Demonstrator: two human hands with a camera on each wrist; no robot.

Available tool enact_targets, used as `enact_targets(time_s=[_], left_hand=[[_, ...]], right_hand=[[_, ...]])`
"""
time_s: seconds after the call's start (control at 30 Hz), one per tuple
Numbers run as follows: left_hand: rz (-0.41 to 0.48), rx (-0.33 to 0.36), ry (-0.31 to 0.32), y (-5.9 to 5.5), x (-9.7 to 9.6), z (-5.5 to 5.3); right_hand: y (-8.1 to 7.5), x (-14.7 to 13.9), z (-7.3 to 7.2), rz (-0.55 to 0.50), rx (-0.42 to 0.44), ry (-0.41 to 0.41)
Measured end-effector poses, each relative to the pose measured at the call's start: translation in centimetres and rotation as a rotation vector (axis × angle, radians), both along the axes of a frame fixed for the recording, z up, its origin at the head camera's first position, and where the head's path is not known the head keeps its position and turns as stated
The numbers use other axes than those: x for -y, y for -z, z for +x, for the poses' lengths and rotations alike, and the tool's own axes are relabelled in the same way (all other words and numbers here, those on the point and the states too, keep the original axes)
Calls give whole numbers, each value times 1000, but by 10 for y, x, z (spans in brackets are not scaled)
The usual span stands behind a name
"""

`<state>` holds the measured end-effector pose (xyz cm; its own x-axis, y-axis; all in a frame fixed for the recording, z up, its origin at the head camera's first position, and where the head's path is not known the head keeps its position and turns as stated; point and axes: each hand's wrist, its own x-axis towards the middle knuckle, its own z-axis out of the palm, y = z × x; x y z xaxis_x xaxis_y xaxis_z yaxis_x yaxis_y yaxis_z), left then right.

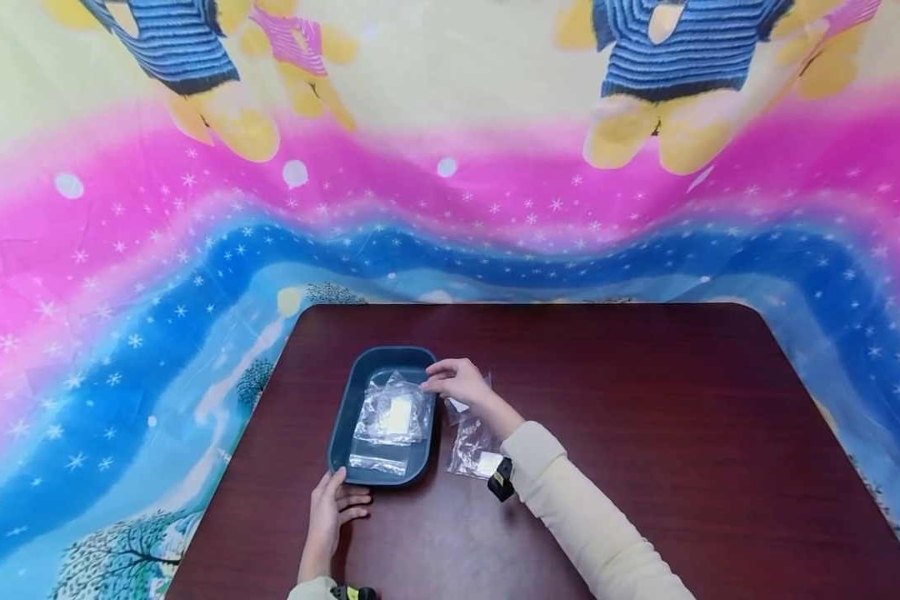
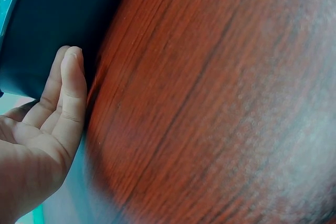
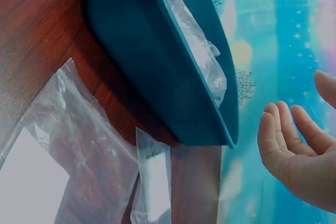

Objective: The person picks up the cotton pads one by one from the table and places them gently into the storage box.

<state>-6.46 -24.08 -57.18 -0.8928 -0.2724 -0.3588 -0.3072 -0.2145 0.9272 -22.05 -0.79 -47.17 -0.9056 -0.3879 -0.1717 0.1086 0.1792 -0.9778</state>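
Note:
A dark teal rectangular bin (image 1: 337,417) stands on the table, with several clear plastic zip bags (image 1: 393,417) piled inside it. At its near left corner is my left hand (image 1: 328,512), whose fairly straight fingers (image 2: 73,85) rest against the outer wall in the left wrist view. My right hand (image 1: 461,382) hovers by the bin's far right rim, its fingers loosely bent and holding nothing; the right wrist view shows it apart from the bin. Beneath the right forearm lie a clear bag with a white label (image 1: 471,446) and a smaller one (image 3: 152,182), partly hidden in the head view.
The dark red-brown wooden table (image 1: 645,400) extends to the right of the bin. Behind it hangs a printed cloth (image 1: 450,200) with pink and blue bands. Each wrist wears a black camera band (image 1: 501,479).

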Motion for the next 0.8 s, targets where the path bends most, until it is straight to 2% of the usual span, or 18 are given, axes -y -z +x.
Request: enact_targets(time_s=[0.43,0.63,0.8], left_hand=[[-3,-8,-5,1,0,1],[-6,-24,-2,0,-1,1],[-6,-10,-8,-1,-1,1]], right_hand=[[-6,-21,2,-17,-32,-80],[-9,-30,3,-4,-53,-61],[-12,-39,5,-16,-88,-51]])
